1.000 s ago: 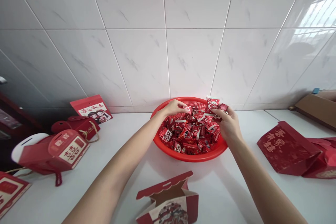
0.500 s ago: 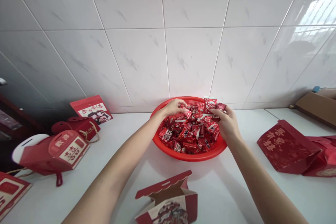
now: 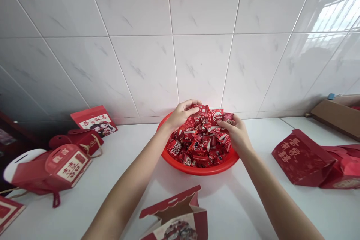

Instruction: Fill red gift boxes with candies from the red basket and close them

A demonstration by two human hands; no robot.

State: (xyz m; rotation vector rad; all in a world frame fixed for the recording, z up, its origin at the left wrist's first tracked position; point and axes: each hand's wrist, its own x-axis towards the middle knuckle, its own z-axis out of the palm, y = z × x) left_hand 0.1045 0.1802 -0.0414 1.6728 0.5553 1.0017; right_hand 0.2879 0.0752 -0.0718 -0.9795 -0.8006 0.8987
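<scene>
White tiles (image 3: 199, 67) stand behind the table (image 3: 132, 150). At a red basket (image 3: 201, 171) of sweets (image 3: 197, 145), the left hand (image 3: 180, 115) pinches a spotty packet (image 3: 201, 110); the right hand (image 3: 237, 135) grips two packets (image 3: 217, 115).

1 red basket (image 3: 200, 171), 1 cardboard box (image 3: 334, 117), 7 red boxes (image 3: 302, 159).

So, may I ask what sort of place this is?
Perhaps a kitchen or workroom, though I cannot be sure: there is a tiled wall, a white counter against it, and a basket of small packets on top.
</scene>
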